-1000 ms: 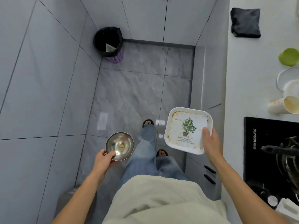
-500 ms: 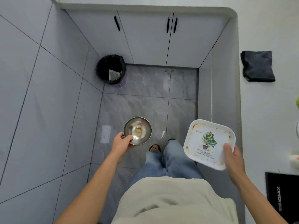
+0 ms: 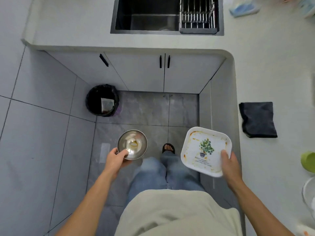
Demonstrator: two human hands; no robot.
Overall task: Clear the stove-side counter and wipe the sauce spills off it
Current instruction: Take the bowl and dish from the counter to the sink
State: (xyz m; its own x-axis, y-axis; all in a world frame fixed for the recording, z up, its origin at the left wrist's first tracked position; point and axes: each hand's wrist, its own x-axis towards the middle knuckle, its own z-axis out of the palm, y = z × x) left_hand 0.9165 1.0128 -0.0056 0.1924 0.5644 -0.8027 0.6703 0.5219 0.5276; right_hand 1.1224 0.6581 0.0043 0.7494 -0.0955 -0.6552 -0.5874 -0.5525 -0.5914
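You stood in a narrow floor strip (image 3: 146, 108), tiled wall on your left, cabinet fronts ahead and on your right. The white counter (image 3: 265, 74) wrapped the far and right sides, its inner corner rounded, its right-hand edge running down just beside your right arm.

The dark sink (image 3: 146, 21) sat in the far counter run, with a wire rack (image 3: 198, 16) filling its right end.

A black-lined bin (image 3: 102, 100) stood in the far left floor corner, against the wall and cabinet base; open floor lay between it and your feet.

A dark folded cloth (image 3: 257, 120) lay flat on the right counter, set back from the edge.

Your right hand (image 3: 230, 165) gripped the square white plate (image 3: 204, 150) at its near right corner, thumb on top. The plate was sauce-stained along its rim and was over the cabinet front, just inside the counter edge.

Your left hand (image 3: 115, 158) pinched the rim of the small steel bowl (image 3: 132, 144), thumb inside, yellowish residue at the bottom. It hung over open floor, well apart from the plate.

A green object (image 3: 308, 161) was cut off at the right frame edge.
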